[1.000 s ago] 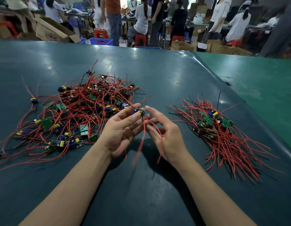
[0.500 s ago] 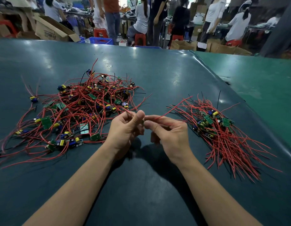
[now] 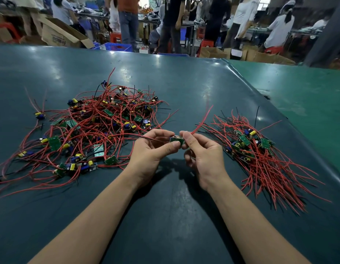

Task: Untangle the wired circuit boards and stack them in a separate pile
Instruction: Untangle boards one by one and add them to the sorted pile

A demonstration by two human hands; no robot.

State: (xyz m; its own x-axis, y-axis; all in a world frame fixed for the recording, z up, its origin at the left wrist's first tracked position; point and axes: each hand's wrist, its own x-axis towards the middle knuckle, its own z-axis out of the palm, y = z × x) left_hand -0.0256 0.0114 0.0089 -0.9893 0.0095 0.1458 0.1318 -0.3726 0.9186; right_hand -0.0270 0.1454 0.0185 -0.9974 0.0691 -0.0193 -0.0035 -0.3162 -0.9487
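Observation:
A tangled heap of small green circuit boards with red wires (image 3: 93, 134) lies on the left of the dark table. A tidier pile of boards with their wires combed one way (image 3: 260, 155) lies on the right. Between the two piles my left hand (image 3: 152, 149) and my right hand (image 3: 201, 153) pinch one small circuit board (image 3: 177, 139) from opposite sides, just above the table. One of its red wires (image 3: 202, 120) rises up and to the right from my right fingers. Another red wire runs left from the board toward the tangled heap.
The dark green table mat (image 3: 165, 216) ends at a raised edge (image 3: 302, 130) on the right, beside a lighter green table (image 3: 308, 92). Beyond the far edge stand cardboard boxes (image 3: 60, 35), a blue crate (image 3: 118, 47), red stools and several people at benches.
My hands went from spread open around the board to closing together and pinching it. The board's red wires, which hung down between my palms, now stretch out left and up-right.

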